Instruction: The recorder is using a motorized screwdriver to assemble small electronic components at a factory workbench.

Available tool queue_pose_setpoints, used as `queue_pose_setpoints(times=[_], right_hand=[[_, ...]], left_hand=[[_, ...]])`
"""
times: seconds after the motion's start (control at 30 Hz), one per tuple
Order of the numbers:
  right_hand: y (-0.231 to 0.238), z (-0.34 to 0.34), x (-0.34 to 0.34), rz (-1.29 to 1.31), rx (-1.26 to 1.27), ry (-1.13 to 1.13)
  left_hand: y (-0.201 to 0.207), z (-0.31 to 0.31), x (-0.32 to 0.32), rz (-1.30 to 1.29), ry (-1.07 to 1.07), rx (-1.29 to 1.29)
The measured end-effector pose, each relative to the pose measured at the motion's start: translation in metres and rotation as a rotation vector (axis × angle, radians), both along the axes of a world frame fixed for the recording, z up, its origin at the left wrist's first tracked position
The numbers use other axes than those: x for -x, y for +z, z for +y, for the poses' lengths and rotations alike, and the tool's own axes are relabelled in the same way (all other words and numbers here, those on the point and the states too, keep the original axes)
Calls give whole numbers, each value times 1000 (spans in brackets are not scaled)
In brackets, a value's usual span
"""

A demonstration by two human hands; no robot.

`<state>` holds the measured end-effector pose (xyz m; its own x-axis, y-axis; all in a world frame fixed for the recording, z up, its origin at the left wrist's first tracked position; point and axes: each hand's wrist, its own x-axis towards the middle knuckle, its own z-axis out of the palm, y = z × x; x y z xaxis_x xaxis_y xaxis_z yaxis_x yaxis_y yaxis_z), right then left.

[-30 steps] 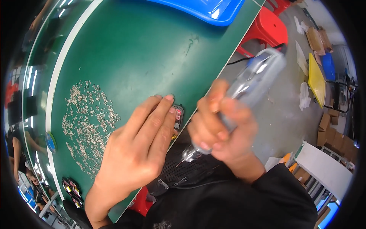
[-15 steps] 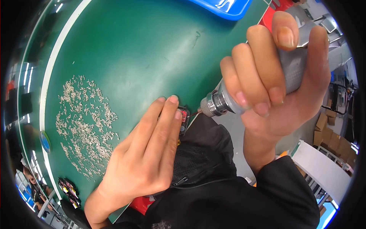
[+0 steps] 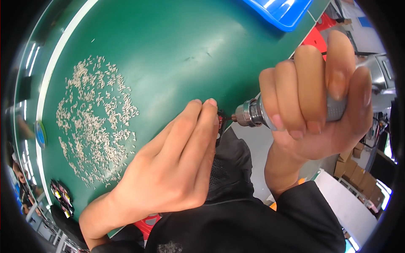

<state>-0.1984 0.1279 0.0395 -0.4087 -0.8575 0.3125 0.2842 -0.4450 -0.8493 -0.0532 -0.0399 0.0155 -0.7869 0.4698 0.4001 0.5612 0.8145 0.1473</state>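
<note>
My right hand point(image 3: 314, 109) is wrapped round a grey electric screwdriver point(image 3: 249, 113), held sideways with its metal chuck and bit pointing left. The bit reaches a small black part with red pieces on it point(image 3: 220, 126), at the near edge of the green table. My left hand point(image 3: 168, 164) lies over that part with fingers pressed together, gripping it and hiding most of it. Whether a screw sits under the bit is too small to tell. Left of my left hand, many tiny silver screws point(image 3: 97, 126) are spread over the table.
A blue plastic tray point(image 3: 291, 19) stands at the far right of the green table point(image 3: 168, 55). Several black parts point(image 3: 62, 198) lie at the lower left, and a round blue-green disc point(image 3: 40, 135) at the left edge. Red stools point(image 3: 315, 40) and cardboard boxes point(image 3: 350, 168) are beyond.
The view has shifted, so the tray and both hands appear farther right. The screwdriver remains in my right hand with its bit at the black part, and my left hand keeps its grip.
</note>
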Motion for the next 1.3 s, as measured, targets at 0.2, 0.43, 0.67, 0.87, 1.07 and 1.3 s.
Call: queue_pose_setpoints(times=[0.2, 0.43, 0.67, 0.87, 1.07, 1.3], right_hand=[[-7, -8, -15, 50, 124, -134], [5, -25, -44, 103, 159, -323], [2, -23, -24, -156, 281, -78], [-13, -36, -28, -376, 283, -224], [-31, -51, -46, -488, 268, -170], [-38, -51, -56, -594, 234, -151]], left_hand=[[-2, -4, 1, 61, -3, -20], [10, -6, -15, -17, 59, -22], [19, -13, -51, -27, 132, -78], [43, -83, -172, -178, 723, -181], [63, -148, -286, -165, 1431, 4], [56, -139, -215, -93, 1167, -34]])
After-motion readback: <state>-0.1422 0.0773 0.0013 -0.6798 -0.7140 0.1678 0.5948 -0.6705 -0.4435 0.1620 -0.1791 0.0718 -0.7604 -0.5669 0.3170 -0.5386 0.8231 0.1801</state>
